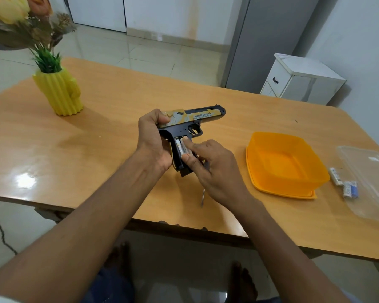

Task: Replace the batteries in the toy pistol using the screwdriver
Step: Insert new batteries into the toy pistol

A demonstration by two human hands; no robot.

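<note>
Pistol [185, 125] up off the tabletop [109, 136], barrel pointing right, left hand [153, 138] wrapped around its rear. Right hand [212, 169] pinches a battery [181, 147] in the open handle between forefinger and thumb. Screwdriver [203, 196] lies under that wrist. Spare batteries [344, 182] sit right of the orange tub [282, 162].

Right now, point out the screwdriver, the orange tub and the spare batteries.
Screwdriver [203, 196], head view, on its bare shaft.
Orange tub [257, 141], head view, on its left rim.
Spare batteries [335, 176], head view, on the nearer cell's body.
</note>
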